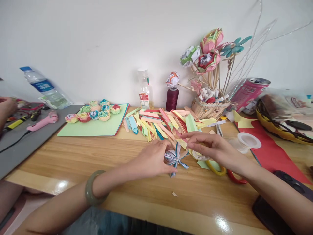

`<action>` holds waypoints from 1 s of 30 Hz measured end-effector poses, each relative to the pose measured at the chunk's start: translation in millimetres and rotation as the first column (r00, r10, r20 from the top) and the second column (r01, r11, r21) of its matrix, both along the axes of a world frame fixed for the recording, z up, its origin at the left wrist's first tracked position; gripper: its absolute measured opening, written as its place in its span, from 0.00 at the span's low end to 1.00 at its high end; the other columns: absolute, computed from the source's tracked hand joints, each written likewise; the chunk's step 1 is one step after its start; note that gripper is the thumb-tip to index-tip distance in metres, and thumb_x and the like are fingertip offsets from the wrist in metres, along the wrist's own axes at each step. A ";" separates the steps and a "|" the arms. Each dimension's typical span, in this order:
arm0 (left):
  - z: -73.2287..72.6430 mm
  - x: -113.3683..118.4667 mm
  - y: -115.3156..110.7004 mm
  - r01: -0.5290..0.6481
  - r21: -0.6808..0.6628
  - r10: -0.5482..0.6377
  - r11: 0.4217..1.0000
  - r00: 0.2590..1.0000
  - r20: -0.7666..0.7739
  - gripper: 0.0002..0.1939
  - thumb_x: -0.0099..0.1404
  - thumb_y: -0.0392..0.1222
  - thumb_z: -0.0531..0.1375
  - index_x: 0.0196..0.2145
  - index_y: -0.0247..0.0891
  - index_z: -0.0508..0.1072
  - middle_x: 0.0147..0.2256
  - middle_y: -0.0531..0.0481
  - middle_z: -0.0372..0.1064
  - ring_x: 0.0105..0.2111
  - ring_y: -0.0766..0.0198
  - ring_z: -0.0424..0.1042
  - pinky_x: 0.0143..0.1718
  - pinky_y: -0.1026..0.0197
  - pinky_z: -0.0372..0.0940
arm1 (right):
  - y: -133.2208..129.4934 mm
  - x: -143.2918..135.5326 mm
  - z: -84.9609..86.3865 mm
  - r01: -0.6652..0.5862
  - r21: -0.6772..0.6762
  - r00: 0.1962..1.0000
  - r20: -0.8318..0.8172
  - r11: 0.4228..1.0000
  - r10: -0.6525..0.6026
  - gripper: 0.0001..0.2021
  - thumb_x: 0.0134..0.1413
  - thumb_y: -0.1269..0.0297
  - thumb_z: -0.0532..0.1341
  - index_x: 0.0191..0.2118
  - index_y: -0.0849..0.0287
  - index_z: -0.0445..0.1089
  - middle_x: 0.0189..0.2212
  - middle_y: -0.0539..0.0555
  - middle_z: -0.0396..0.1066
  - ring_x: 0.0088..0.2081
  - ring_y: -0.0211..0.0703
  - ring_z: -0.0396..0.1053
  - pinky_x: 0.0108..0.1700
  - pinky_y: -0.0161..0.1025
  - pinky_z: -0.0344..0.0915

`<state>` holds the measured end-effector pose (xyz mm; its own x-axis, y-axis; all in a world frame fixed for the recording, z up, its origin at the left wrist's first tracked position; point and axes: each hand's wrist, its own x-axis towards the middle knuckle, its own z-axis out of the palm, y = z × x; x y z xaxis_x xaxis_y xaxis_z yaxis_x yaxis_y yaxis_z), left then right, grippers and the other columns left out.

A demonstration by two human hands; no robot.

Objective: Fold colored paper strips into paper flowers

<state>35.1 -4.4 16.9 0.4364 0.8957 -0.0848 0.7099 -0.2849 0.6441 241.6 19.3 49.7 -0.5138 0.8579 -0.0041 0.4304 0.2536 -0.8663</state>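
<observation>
My left hand holds a folded paper flower from its left side, thumb below and fingers above. The flower's narrow white and blue petals fan out from a tied-looking centre. Just above and to the right of it is my right hand, its thumb and fingertips brought together in a pinch. What lies between those fingertips, if anything, is too fine to see. Behind both hands spreads a heap of folded coloured paper strips. Scissors with a yellow handle and a red handle lie partly under my right forearm.
Finished paper blooms sit on green paper at left. A small bottle, dark red thread spool and flower basket stand behind. Clear spool, red paper and phone are right. Another person's hand shows far left.
</observation>
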 end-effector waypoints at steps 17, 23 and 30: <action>17.9 5.4 -1.0 0.290 0.613 -0.165 0.735 0.953 -0.253 0.16 0.57 0.29 0.51 0.44 0.35 0.64 0.46 0.42 0.60 0.45 0.55 0.59 0.43 0.51 0.63 | -14.1 -2.4 8.3 -0.119 0.057 0.984 0.137 0.991 0.110 0.11 0.55 0.57 0.54 0.28 0.53 0.70 0.32 0.51 0.73 0.40 0.46 0.68 0.38 0.39 0.63; 17.6 3.3 1.5 0.249 0.586 -0.267 0.771 0.962 -0.058 0.15 0.58 0.31 0.53 0.44 0.36 0.64 0.44 0.43 0.59 0.45 0.59 0.61 0.47 0.54 0.62 | -11.0 -3.2 9.0 -0.117 0.062 0.979 0.173 0.991 0.104 0.11 0.55 0.60 0.52 0.27 0.54 0.68 0.31 0.50 0.72 0.34 0.42 0.68 0.36 0.39 0.62; 17.3 0.5 4.4 0.248 0.467 -0.343 0.849 0.931 0.129 0.17 0.56 0.29 0.53 0.44 0.39 0.62 0.42 0.45 0.57 0.46 0.62 0.61 0.47 0.56 0.62 | -11.3 -2.3 10.5 -0.097 0.046 0.975 0.206 0.994 0.086 0.09 0.53 0.61 0.54 0.27 0.56 0.68 0.26 0.50 0.69 0.27 0.39 0.63 0.30 0.36 0.59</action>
